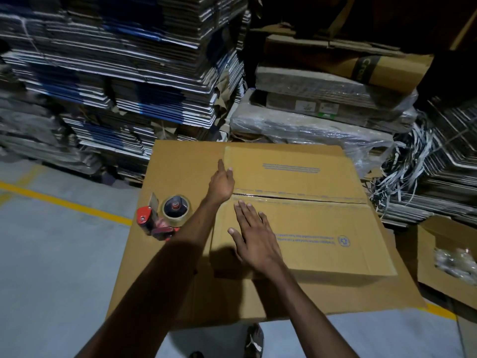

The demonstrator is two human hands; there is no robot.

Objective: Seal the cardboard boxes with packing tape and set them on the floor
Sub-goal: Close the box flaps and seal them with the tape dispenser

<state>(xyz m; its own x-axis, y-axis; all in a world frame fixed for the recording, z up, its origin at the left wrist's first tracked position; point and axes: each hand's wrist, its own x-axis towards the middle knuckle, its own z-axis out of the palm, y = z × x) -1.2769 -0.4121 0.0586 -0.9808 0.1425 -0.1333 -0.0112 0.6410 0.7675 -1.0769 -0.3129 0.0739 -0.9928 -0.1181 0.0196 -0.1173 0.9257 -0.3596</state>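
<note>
On top of the bigger carton (pixel 180 280) sits the box (pixel 304 220), both my hands on its lid at the left end of the seam (pixel 304 198). That taped seam runs left to right, away from my left hand (pixel 221 186), whose fingers lie nearly straight at the edge, holding nothing. My right hand (pixel 254 240) rests flat and open just below the seam. Left of the box, apart from it, lies the tape gun (pixel 165 218), nearer my left hand. Stacks (pixel 116 73) crowd behind.

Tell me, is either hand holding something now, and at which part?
Nothing is held. The left hand and right hand lie open on the box; the tape dispenser sits untouched.
</note>
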